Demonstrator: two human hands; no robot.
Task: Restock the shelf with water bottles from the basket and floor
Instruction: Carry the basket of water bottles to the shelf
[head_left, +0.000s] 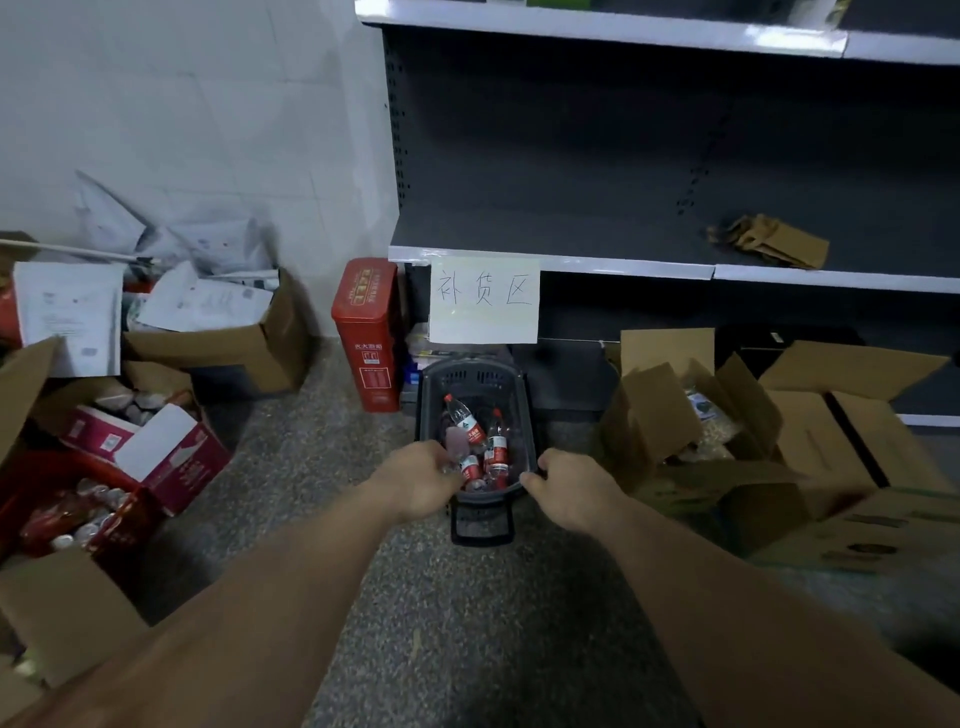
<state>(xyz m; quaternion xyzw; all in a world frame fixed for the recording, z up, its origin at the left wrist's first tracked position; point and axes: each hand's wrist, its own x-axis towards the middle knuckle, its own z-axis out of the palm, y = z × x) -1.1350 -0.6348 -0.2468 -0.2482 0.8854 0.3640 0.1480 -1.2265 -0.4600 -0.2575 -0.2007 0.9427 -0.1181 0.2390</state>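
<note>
A dark plastic basket (470, 376) stands on the floor below the shelf, holding several water bottles (466, 419) with red labels and red caps. My left hand (418, 483) reaches into the basket's near left side, its fingers closed around a bottle there. My right hand (563, 486) grips the basket's near right rim. The dark grey shelf (571, 228) above is bare apart from a brown paper bag (774, 241). A white handwritten sign (484, 300) hangs from its front edge.
A red tin box (368, 335) stands left of the basket. Open cardboard boxes (769, 441) sit on the right. On the left are boxes with papers (208, 317) and a red crate of bottles (78, 514). Speckled floor lies in front.
</note>
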